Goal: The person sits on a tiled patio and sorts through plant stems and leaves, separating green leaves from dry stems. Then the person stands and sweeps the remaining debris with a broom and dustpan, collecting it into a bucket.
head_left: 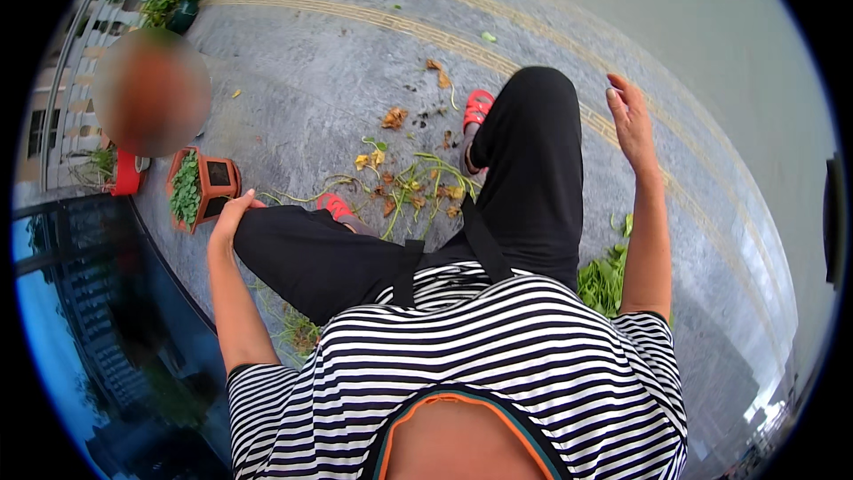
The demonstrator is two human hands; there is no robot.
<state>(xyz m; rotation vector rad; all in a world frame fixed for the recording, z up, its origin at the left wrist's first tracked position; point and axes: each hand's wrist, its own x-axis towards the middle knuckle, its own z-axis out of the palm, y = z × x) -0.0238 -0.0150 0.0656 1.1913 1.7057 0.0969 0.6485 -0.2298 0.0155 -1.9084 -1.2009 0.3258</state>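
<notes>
Touching the black-clad knee (267, 233), left hand (233, 216) rested, couldn't tell its grip | right hand (633, 124) hung free, grip loosely spread | planter (211, 188) stood near the floor's (293, 62) left edge

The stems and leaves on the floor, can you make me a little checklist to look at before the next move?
1. Right hand free: ok, it is raised out to the side with nothing seen in it.
2. Left hand free: cannot tell, it is by the left knee and its fingers are partly hidden.
3. Green stems in one neat bunch: not ok, they lie spread out among dry brown leaves.
4. Orange-brown planter has a plant in it: ok, green leaves show.
5. Stems clear of the right red shoe: cannot tell, some end very close to it.
</notes>
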